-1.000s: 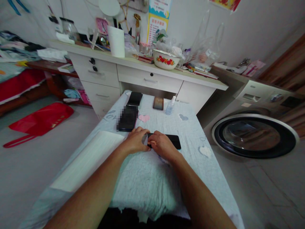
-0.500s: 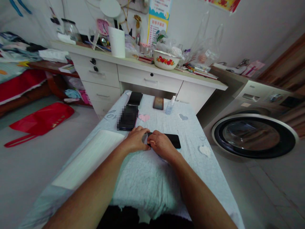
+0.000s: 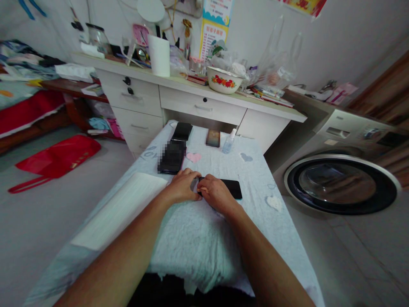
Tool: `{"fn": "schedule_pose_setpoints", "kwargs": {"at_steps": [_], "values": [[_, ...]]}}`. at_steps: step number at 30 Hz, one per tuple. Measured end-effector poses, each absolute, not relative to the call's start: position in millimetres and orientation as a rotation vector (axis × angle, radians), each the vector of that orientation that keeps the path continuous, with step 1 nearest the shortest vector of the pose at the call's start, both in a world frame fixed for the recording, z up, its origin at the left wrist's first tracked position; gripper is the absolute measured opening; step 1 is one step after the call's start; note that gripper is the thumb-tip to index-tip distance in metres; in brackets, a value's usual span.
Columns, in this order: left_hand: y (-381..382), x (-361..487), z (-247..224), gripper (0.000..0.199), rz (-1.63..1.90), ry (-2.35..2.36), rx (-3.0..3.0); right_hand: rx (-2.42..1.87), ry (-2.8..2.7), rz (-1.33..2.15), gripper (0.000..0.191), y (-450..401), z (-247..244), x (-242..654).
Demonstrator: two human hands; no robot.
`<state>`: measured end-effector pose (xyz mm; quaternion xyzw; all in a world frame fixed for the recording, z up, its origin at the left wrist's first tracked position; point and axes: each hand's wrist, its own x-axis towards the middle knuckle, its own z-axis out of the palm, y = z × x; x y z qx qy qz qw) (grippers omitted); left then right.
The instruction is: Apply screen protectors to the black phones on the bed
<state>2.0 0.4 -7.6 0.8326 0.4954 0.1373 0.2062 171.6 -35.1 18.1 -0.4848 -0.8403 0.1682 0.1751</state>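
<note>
I can't tell the grip of left hand (image 3: 185, 186) or right hand (image 3: 213, 191) at the phone (image 3: 234, 189); likely stiff, slick, best held by its edges.

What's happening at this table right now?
A person has both hands at the left end of a black phone lying on a cloth-covered table. The right hand is over it, fingers bunched; the left hand curves around that end. A clear bottle stands farther back, and a white sheet lies to the left.
</note>
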Motion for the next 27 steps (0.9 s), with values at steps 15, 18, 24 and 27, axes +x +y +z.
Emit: {"fn": "schedule_pose_setpoints", "kwargs": {"at_steps": [15,18,24,27], "values": [[-0.1,2.3,-6.6,0.071,0.380,1.373,2.313,-1.378,-2.372,0.484,0.018,-36.0,17.5,172.2],[0.0,2.3,-6.5,0.072,0.392,1.363,2.318,-1.383,-2.372,0.477,0.018,-35.8,17.7,171.9],[-0.2,2.2,-8.0,0.071,0.394,1.363,2.333,-1.381,-2.386,0.444,0.019,-35.6,16.0,171.9],[-0.2,2.4,-8.0,0.073,0.379,1.377,2.331,-1.384,-2.390,0.430,0.019,-35.7,15.3,171.7]]}}
